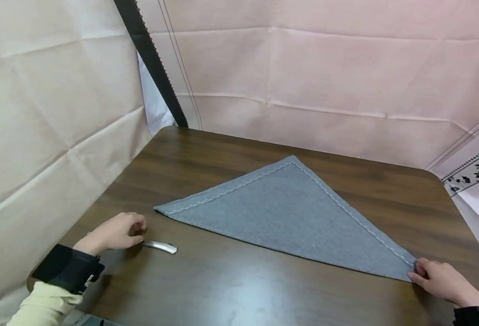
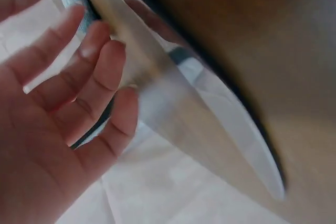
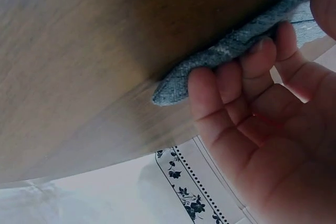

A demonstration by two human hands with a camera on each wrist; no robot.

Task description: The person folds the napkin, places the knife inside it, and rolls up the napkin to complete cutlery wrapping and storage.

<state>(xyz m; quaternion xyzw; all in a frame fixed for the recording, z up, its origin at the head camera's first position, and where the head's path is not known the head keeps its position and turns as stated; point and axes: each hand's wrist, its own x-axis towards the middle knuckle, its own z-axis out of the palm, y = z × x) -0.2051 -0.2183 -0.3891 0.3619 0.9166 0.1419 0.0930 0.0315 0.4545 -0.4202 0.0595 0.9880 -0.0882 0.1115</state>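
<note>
A blue-grey cloth napkin [image 1: 272,213] with white stitching lies on the table as a triangle, its peak toward the back. My right hand [image 1: 440,278] pinches its right corner between thumb and fingers. In the right wrist view the fingertips [image 3: 202,87] press against the napkin's edge [image 3: 226,51]. A shiny metal knife [image 1: 162,246] lies left of the napkin, partly hidden below my left hand [image 1: 119,231]. The left wrist view shows its blade [image 2: 226,108] on the table, with the loosely bent fingers [image 2: 113,66] beside it and not wrapped around it.
The brown wooden table [image 1: 206,290] has rounded corners. Creased pale cloth sheets [image 1: 324,68] hang behind it and on the left. A bit of blue-grey fabric [image 1: 92,320] shows at the near left edge. A black strip [image 1: 154,59] runs down to the back left corner.
</note>
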